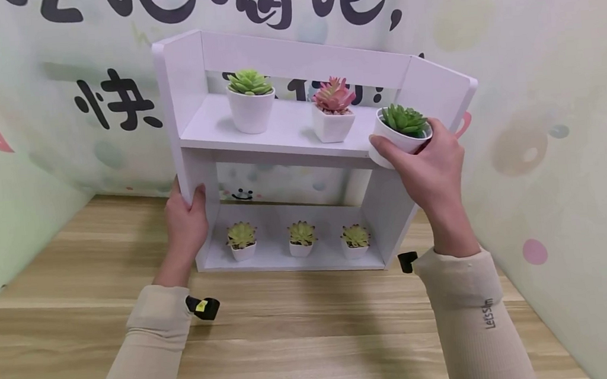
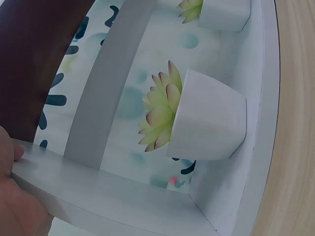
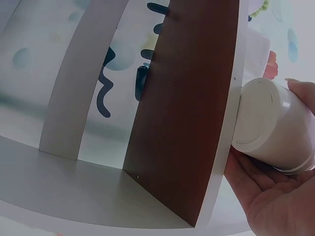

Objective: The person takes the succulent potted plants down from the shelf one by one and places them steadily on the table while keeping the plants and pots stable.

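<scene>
A white two-tier shelf (image 1: 289, 146) stands on the wooden table. My left hand (image 1: 185, 222) grips its left side panel, thumb on the inner face; the left wrist view catches part of that hand (image 2: 22, 196) at the panel's edge. My right hand (image 1: 432, 164) holds a round white pot with a dark green succulent (image 1: 405, 121), thumb on one side and fingers around the other. This pot is tilted at the upper tier's front right edge, and its base (image 3: 256, 115) shows in the right wrist view. Left of it stands a pink succulent (image 1: 333, 107) in an angular pot.
A light green succulent (image 1: 251, 101) in a round pot stands on the upper tier's left. Three small succulents line the lower tier: left (image 1: 242, 242), middle (image 1: 302, 238) and right (image 1: 355, 240). Behind the shelf is a wall (image 1: 531, 94) with lettering. Wooden tabletop (image 1: 294, 345) extends in front.
</scene>
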A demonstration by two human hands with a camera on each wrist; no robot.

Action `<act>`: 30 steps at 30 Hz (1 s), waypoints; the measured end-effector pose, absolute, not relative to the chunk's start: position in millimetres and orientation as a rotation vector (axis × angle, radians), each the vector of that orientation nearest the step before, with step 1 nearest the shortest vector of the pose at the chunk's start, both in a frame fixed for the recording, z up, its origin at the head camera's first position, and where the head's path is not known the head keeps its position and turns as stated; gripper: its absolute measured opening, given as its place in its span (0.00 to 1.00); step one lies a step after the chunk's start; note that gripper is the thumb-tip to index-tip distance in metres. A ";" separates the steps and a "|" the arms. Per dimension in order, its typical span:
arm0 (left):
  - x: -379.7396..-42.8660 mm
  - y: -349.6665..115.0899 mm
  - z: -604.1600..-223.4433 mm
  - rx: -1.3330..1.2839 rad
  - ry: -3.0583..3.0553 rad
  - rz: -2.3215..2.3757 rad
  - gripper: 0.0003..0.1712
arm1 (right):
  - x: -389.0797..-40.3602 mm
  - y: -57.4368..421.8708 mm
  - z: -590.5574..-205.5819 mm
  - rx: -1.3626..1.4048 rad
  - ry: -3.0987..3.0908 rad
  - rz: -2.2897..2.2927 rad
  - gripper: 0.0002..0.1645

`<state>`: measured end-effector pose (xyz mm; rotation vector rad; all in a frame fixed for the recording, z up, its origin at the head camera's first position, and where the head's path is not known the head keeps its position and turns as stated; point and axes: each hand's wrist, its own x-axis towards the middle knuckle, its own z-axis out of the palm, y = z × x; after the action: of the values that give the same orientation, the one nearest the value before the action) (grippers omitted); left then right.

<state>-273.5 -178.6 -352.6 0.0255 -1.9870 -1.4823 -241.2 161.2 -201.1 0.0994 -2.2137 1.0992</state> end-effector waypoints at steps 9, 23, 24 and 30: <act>-274.0 -176.6 -352.2 0.014 -1.970 -1.493 0.25 | -241.5 163.1 -200.9 0.078 -2.197 1.099 0.42; -275.8 -178.2 -353.2 0.012 -1.958 -1.477 0.25 | -236.2 162.4 -201.9 0.127 -2.202 1.085 0.39; -275.8 -178.4 -353.3 0.012 -1.961 -1.474 0.25 | -235.5 162.4 -202.2 0.132 -2.204 1.083 0.39; -275.9 -178.5 -353.5 0.011 -1.966 -1.470 0.25 | -230.7 161.9 -204.8 0.165 -2.205 1.068 0.38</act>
<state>-275.9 -178.5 -353.5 0.0106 -1.9658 -1.4701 -230.7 161.9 -204.8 0.1646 -2.2047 1.0684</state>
